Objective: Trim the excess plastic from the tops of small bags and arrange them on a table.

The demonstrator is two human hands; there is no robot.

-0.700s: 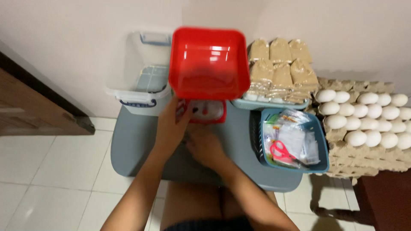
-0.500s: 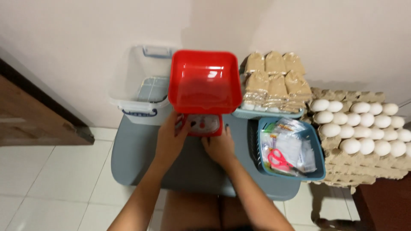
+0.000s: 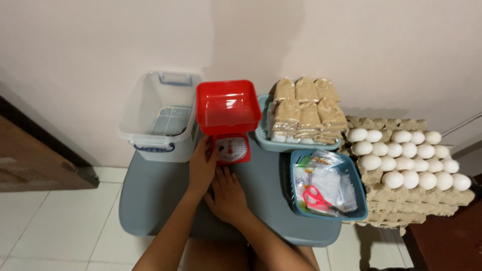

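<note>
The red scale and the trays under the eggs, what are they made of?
The red scale looks like hard, glossy plastic: its square pan shows bright white glints of light. Its round dial face looks white, probably under a clear cover. The left hand touches its base. The trays under the eggs look like moulded paper pulp: dull, greyish brown, with rough, ragged edges.

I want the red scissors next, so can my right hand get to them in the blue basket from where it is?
Probably yes. The right hand lies on the grey table, and the red scissors lie uncovered on packets in the open blue basket, with bare tabletop between.
</note>
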